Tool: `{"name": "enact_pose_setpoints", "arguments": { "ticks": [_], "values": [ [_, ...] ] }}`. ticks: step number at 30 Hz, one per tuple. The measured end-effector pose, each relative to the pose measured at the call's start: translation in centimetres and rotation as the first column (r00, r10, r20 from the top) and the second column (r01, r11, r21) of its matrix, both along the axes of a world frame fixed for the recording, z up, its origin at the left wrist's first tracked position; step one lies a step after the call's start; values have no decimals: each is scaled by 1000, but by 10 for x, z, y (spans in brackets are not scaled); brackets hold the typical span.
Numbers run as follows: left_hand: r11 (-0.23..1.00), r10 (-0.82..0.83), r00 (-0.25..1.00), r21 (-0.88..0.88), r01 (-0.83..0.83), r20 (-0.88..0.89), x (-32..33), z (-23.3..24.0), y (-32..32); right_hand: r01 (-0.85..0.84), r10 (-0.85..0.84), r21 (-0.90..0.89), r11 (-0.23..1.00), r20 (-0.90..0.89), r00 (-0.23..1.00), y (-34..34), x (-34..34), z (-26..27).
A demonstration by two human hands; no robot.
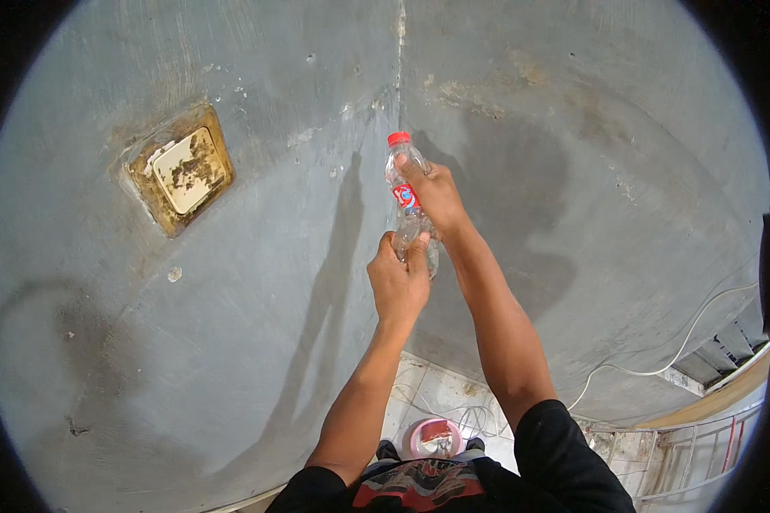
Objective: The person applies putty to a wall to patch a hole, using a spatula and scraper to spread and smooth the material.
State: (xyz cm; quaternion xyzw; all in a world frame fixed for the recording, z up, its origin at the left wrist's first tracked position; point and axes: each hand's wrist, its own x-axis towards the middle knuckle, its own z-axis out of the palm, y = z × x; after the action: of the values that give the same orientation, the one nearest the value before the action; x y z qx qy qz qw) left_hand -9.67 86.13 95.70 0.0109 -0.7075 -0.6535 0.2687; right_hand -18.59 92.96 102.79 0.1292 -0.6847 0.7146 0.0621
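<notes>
A clear plastic bottle [412, 227] with a red screw cap [399, 138] is held up in front of the corner where two grey walls meet. It stands nearly upright, its cap end at the top and a red label with printing around its middle. My right hand [441, 197] grips the upper part, thumb pressed along the side below the neck. Lower down, my left hand [399, 282] grasps the bottle near its base, thumb against the plastic. The bottle looks dented between the hands, and its far side is hidden by my fingers.
A stained wall switch [190, 170] is set in the left wall [244, 256]. Below, a pink basin [436, 438] sits on the tiled floor [417, 391] between my feet. A white cable [641, 372] hangs along the right wall, near a metal rack [686, 455].
</notes>
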Motion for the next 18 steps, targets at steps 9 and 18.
{"name": "enact_pose_setpoints", "arguments": {
  "ticks": [9, 18],
  "values": [
    [1000, 0, 999, -13, 0, -34, 12, -6, 4, -17, 22, 81, 997, -54, 998, 6, 23, 8],
    [999, 44, 966, 7, -44, -256, 41, 14, 1, -147, 180, 145, 978, -249, 952, -4, 54, 41]
  ]
}}
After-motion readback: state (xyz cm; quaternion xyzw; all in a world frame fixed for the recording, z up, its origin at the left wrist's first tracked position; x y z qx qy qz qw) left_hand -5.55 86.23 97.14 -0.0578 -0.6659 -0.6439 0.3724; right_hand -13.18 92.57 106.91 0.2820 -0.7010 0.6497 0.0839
